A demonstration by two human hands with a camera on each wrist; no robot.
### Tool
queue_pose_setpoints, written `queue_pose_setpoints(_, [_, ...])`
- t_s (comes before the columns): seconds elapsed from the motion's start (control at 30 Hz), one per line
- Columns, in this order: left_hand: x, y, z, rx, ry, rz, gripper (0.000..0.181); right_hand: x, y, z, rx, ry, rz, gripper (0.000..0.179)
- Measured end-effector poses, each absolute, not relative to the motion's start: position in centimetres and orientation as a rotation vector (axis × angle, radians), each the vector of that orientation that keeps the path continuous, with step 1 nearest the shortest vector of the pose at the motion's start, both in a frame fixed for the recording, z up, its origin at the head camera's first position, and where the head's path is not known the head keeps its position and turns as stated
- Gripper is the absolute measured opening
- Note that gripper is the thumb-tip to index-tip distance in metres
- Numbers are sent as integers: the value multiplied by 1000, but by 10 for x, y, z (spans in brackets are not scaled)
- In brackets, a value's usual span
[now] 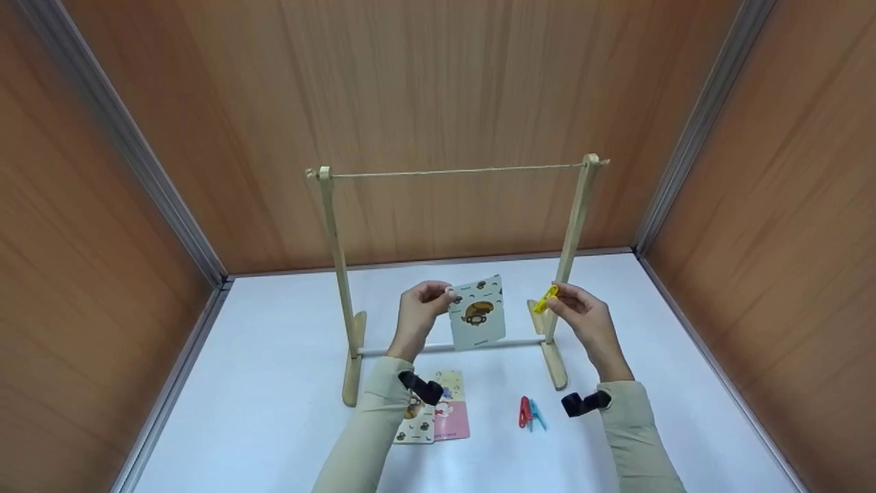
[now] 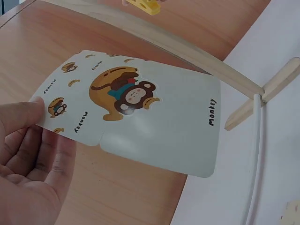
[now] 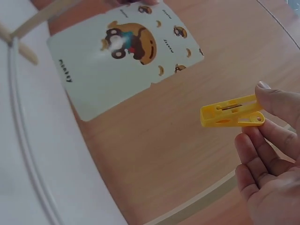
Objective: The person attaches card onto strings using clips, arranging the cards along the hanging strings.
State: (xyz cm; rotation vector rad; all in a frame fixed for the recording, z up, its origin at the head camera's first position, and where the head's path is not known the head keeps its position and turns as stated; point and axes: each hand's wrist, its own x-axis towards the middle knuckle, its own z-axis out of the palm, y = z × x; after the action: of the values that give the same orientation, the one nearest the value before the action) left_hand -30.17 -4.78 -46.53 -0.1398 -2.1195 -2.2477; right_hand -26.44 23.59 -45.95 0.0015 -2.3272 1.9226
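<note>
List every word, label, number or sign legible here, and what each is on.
"monkey": larger print at the plain end of the held card.
"monkey": smaller, repeated on that card's patterned end.
Too small to read: any lettering on the pink card, cream card and patterned card lying on the table.
Yellow clothespin: no writing visible.

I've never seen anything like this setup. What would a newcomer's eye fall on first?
Probably the monkey card, held up near the middle of the head view by the left fingers. Close behind comes the bright yellow clip, pinched in the right fingers to the right of the card. Then perhaps the wooden frame, standing on the white table with a string across its top.
</note>
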Motion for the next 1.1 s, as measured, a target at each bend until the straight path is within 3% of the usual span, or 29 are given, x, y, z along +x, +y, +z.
queue_pose_setpoints(1.1, [-330, -14, -382, -180, -1964, -2319, 17, -291, 228, -362, 119, -2285, 1778, 54])
